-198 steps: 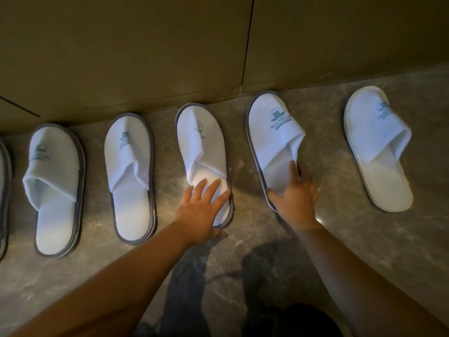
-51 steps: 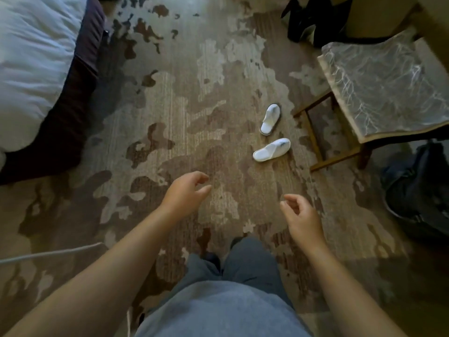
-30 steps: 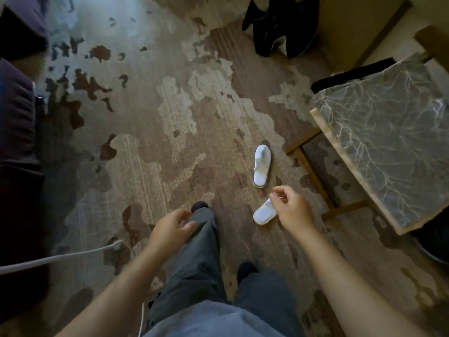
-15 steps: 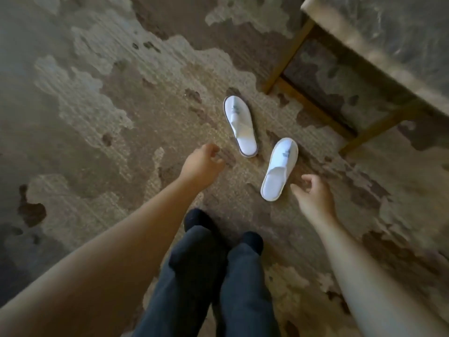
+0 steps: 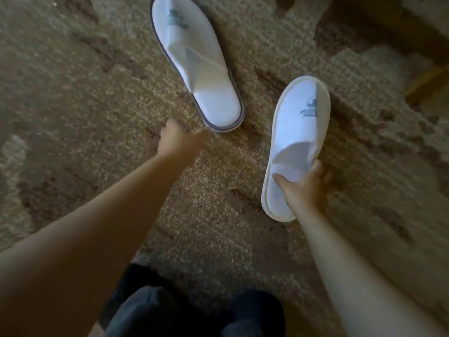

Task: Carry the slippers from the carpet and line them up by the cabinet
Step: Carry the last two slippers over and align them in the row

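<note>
One camera only, worn on the head, and it's tipped steeply down at the carpet (image 5: 102,98) right in front of the person. It sits close to the floor: both forearms run up from the bottom edge, dark trouser legs (image 5: 194,310) below them. Wide-angle lens, edges bending and blurred. No second view shares the scene.

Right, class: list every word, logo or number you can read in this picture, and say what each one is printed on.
Grey-edged slipper: a blue-green printed mark on its strap, too blurred to read.
White-edged slipper, held at the heel by the right hand: a blue-green printed mark on its upper, too blurred to read.
No other text or numbers show on the carpet, and nothing can be quoted.
</note>
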A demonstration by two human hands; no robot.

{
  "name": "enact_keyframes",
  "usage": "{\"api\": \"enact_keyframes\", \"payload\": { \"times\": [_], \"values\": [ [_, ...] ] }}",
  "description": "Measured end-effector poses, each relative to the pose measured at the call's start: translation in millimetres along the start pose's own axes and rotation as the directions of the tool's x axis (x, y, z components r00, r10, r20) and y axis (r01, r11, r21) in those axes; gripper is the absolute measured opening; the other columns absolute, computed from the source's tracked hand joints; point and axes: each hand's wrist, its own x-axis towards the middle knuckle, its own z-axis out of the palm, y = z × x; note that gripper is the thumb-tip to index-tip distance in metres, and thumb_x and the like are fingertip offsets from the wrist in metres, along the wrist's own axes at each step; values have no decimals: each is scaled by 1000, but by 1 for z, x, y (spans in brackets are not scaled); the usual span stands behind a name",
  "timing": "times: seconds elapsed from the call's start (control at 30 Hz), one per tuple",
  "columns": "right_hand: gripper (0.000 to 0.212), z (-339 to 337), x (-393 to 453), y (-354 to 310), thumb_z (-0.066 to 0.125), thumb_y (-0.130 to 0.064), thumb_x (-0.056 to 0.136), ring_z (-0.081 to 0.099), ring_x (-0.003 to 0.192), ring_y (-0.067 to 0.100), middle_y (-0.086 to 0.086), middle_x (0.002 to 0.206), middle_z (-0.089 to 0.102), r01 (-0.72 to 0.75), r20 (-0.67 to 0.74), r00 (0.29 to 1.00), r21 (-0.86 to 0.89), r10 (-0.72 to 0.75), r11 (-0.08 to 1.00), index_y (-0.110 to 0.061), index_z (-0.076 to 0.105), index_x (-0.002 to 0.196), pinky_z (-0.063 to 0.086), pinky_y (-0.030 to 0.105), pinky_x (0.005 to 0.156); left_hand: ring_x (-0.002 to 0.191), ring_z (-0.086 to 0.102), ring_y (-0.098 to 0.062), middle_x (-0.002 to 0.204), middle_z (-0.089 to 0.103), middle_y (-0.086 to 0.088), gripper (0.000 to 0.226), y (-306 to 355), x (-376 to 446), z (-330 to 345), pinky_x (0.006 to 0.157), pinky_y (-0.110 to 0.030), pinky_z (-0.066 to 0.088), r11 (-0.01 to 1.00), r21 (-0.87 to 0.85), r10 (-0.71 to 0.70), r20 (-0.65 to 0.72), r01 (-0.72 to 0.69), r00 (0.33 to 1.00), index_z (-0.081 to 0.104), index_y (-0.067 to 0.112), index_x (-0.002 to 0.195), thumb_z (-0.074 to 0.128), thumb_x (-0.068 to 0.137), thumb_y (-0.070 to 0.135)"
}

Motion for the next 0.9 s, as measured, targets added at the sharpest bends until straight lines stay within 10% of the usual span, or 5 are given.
{"api": "enact_keyframes", "payload": {
  "times": [0.2,0.53,0.9],
  "values": [
    [106,22,17,17,84,-30,53,37,125,37,19,137,36,1,-94,995,127,11,992,-6,23,136,36,47,102,130,35,-33,142,31,-16,90,25,32,31,103,-43,38,993,-111,20,-217,-45,976,25,3,133,69,69,49],
    [57,3,17,16,75,-17,69,50,92,23,8,108,54,30,-68,998,329,-8,944,-5,43,115,35,28,75,122,41,-31,128,48,-10,74,39,37,52,101,-44,31,994,-103,-52,-239,28,970,38,8,119,75,63,39],
    [26,-110,-86,-30,61,-10,80,52,76,17,2,90,55,144,-20,988,462,-152,875,-17,41,94,33,18,54,70,44,-1,79,42,13,28,41,-102,-40,52,-21,38,941,-271,150,-195,-200,969,35,16,102,53,82,10]
  ]
}}
